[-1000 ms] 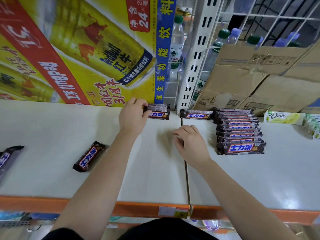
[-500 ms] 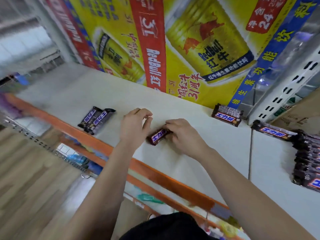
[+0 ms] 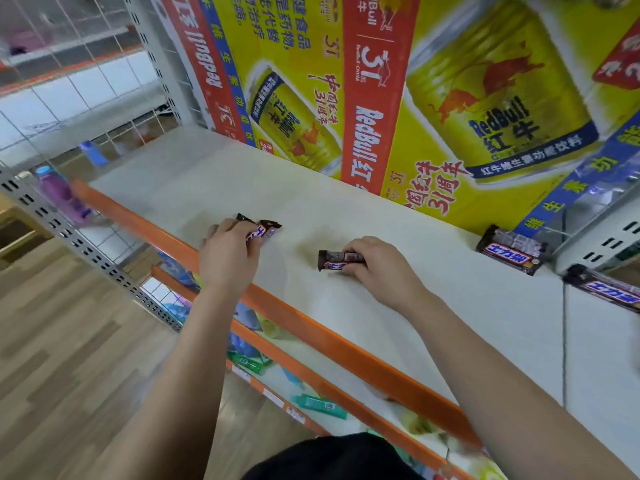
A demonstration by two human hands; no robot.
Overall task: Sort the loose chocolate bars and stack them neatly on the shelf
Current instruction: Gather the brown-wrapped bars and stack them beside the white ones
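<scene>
My left hand (image 3: 230, 252) grips dark brown chocolate bars (image 3: 261, 229) lying on the white shelf (image 3: 346, 209) near its orange front edge; how many bars it holds is unclear. My right hand (image 3: 375, 268) holds another brown chocolate bar (image 3: 332, 261) just to the right, its free end pointing left. A small stack of the same bars (image 3: 512, 249) sits against the back poster at the right. One more bar (image 3: 609, 289) lies at the far right edge of the view.
A yellow and red drink poster (image 3: 398, 98) forms the shelf's back wall. An orange rail (image 3: 311, 327) runs along the front edge, with lower shelves of goods (image 3: 311, 403) under it. A wire-grid panel and perforated upright (image 3: 104, 265) stand left, above wood flooring.
The view swung left along the shelf. My left hand reached further left and took hold of the bars lying there. My right hand keeps the bar it grasped half a second ago.
</scene>
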